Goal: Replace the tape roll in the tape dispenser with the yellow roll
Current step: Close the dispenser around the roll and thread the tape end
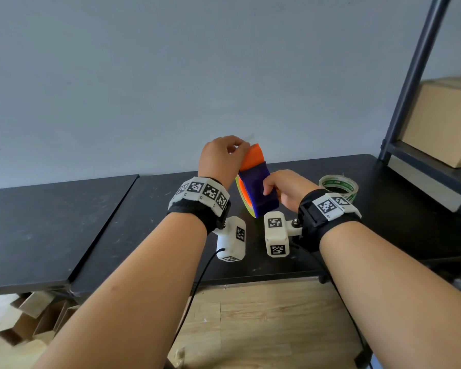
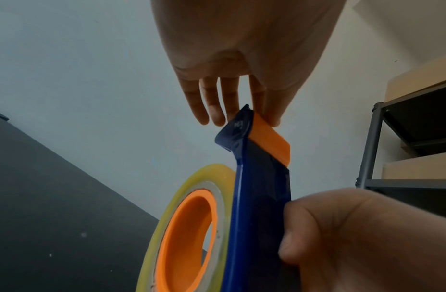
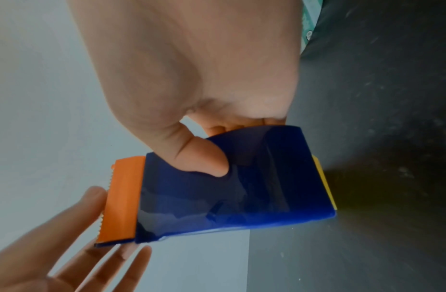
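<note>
A plain grey-blue wall [image 1: 171, 75] faces me. Below it runs a scuffed black surface [image 1: 51, 222], made of two tops set edge to edge. At my right stands a dark metal shelf [image 1: 410, 83] with a cardboard box [image 1: 447, 121]; wooden floor [image 1: 264, 323] lies below.

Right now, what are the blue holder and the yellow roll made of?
The blue holder looks like hard, glossy plastic: light reflects off its smooth face. Its orange blade guard looks like matte plastic with a toothed edge. The yellow roll seems to be see-through sticky film, wound in shiny layers around an orange hub.
</note>
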`<state>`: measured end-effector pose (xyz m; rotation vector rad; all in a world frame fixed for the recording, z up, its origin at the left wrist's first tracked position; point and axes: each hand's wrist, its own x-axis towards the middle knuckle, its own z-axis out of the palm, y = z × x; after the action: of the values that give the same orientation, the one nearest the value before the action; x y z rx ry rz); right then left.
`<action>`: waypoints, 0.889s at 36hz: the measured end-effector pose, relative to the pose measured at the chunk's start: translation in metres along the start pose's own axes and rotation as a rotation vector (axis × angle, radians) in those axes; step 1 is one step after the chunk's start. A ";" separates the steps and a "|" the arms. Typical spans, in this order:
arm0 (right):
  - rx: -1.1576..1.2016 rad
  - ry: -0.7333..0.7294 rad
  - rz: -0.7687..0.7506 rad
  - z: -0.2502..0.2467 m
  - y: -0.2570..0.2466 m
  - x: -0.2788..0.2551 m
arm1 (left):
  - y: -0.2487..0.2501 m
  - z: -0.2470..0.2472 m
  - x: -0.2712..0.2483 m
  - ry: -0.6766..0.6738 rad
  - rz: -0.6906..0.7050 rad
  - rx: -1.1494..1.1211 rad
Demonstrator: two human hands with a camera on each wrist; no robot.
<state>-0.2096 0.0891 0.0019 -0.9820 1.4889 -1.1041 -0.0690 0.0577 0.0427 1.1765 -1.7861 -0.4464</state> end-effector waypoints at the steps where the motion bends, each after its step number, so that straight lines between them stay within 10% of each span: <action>1: 0.006 -0.007 -0.003 0.001 0.000 0.001 | -0.001 0.000 0.001 0.022 0.005 0.009; 15: 0.113 -0.139 -0.062 0.007 -0.001 -0.010 | 0.006 -0.014 0.013 0.034 -0.022 0.092; 32: -0.067 0.043 -0.215 0.010 -0.013 -0.009 | -0.009 -0.027 0.032 0.146 -0.094 0.086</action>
<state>-0.1973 0.0928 0.0161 -1.1931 1.4879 -1.2405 -0.0456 0.0307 0.0661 1.3238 -1.6428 -0.3317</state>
